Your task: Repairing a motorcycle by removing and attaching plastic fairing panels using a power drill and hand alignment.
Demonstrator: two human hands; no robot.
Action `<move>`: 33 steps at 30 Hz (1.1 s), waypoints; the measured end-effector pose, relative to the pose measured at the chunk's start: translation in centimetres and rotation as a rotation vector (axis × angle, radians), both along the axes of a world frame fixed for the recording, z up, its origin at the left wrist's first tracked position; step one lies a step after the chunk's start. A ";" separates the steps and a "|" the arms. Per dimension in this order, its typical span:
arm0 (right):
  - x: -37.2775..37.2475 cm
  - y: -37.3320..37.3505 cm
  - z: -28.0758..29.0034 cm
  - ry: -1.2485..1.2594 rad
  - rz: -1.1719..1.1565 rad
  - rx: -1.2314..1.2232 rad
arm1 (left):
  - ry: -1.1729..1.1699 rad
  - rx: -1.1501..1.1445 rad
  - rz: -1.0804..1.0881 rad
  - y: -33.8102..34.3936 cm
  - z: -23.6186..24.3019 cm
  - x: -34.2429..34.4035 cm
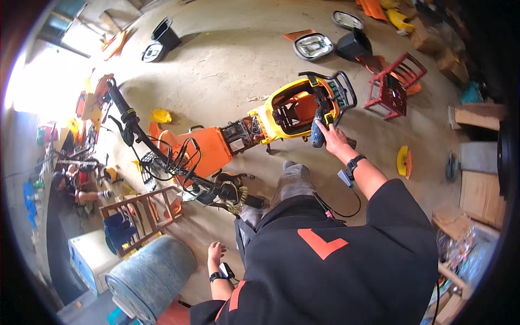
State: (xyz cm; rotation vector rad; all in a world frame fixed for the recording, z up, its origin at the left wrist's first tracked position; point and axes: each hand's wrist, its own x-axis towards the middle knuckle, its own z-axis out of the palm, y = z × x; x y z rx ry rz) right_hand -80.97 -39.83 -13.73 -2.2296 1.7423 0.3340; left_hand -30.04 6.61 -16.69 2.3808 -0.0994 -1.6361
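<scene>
My right hand [333,138] grips a blue and black cordless drill [317,134]. The drill is at the near side of the motorbike's yellow rear body [265,118], by the rear grab rail [352,89]. Inside that body the open cavity shows orange and black parts. The orange front bodywork [208,149] and bare wiring [241,135] extend left toward the handlebar [127,111]. My left hand [216,252] hangs low at my side, loosely curled with nothing visible in it, apart from the bike and right of a blue barrel [154,276].
A dark red wooden chair [387,95] stands beyond the bike's rear. Black boxes [165,35] and silver-lined lids [313,47] lie on the far floor. A yellow and orange panel [404,161] is at right. A wooden chair frame [143,211] stands at left, near another person [70,184].
</scene>
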 end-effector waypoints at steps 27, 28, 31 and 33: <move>14.1 -7.6 -5.5 -0.069 0.589 -0.088 | 0.045 0.091 0.650 11.7 2.5 -22.9; 13.6 -7.9 -5.9 -0.035 0.591 -0.126 | 0.056 0.089 0.642 12.1 2.1 -22.8; 12.3 -9.2 -7.3 0.032 0.612 -0.164 | -0.046 0.018 0.663 12.2 1.9 -22.2; 10.7 -10.1 -8.4 0.096 0.572 -0.183 | -0.109 0.041 0.631 11.1 3.2 -21.7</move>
